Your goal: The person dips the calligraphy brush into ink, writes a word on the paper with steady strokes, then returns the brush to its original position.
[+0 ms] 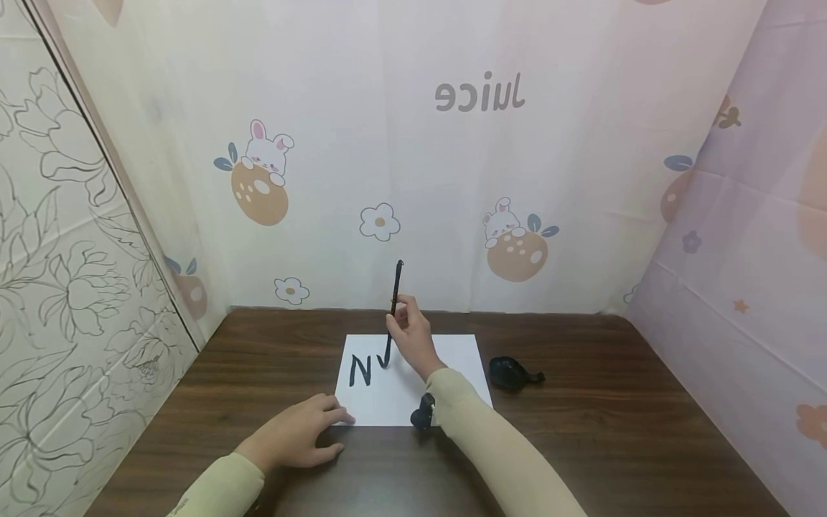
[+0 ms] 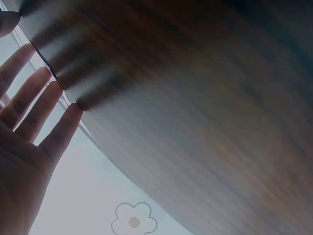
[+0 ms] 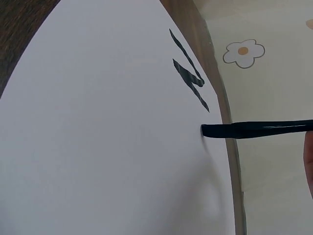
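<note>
A white sheet of paper [image 1: 388, 402] lies on the table, bearing a black painted "N" [image 1: 360, 370] and, to its right, a short hooked stroke [image 1: 382, 362]. My right hand [image 1: 413, 337] pinches a black writing brush [image 1: 397, 276] held nearly upright. In the right wrist view the dark tip of the brush [image 3: 220, 130] is at the paper, beside the "N"; whether it touches is hard to tell. My left hand [image 1: 300, 431] rests palm down at the sheet's lower left corner, its fingers [image 2: 63, 129] extended and spread.
Right of the paper sits a small black dish [image 1: 508, 373] with a stubby handle, apparently holding dark liquid. A small black device [image 1: 423, 413] is strapped at my right wrist. A printed curtain [image 1: 420, 179] hangs behind the brown wooden table [image 1: 581, 431], with more patterned fabric at both sides.
</note>
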Tool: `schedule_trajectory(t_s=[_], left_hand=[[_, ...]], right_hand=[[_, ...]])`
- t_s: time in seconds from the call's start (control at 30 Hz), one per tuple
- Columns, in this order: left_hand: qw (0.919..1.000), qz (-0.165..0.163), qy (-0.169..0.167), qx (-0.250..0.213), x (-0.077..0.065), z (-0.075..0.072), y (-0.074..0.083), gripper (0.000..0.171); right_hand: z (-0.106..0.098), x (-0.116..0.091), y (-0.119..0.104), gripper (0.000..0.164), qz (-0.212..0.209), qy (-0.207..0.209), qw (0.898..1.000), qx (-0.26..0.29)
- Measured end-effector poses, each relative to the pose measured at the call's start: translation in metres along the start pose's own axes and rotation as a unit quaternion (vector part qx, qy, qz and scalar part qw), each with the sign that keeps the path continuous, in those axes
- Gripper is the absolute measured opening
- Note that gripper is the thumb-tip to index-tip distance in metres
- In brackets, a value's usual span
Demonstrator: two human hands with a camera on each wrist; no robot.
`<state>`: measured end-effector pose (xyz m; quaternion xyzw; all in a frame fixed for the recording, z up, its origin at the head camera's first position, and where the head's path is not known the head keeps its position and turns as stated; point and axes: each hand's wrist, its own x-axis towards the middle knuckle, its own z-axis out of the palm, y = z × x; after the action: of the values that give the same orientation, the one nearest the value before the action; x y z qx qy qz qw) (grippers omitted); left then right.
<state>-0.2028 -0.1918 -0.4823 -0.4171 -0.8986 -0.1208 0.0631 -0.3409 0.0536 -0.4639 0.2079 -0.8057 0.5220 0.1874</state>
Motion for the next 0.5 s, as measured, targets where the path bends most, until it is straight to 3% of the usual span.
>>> schedule_trajectory(t_s=[0.5], left_hand=[[0.9999, -0.008, -0.010, -0.005, 0.0008, -0.0007, 0.0002, 0.034]], right_hand=[[-0.0032, -0.0025, -0.0047, 0.034, 0.030, -0.011, 0.999, 0.013]])
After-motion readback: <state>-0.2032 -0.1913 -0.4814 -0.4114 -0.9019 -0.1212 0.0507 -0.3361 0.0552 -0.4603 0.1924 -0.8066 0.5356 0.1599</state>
